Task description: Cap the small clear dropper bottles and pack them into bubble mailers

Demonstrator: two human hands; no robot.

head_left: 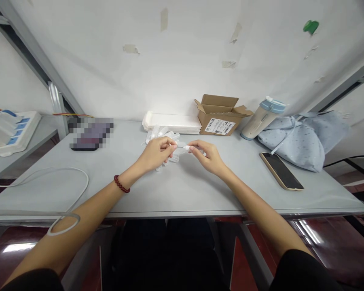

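My left hand (156, 153) and my right hand (206, 156) meet over the middle of the grey table (182, 190). Between their fingertips they pinch a small clear plastic tube (182, 146) with a white end. The left fingers are curled round one end, the right thumb and forefinger pinch the other. Several more clear tubes (165, 136) lie in a loose heap on the table just behind and under the hands. A dark red bead bracelet (121, 184) sits on my left wrist.
A stack of white trays (172, 123) and an open cardboard box (220, 115) stand at the back. At right are a tilted bottle (262, 118), a light blue cloth bag (297, 139) and a phone (281, 170). A white cable (63, 194) loops at left, beside a dark blurred object (91, 134).
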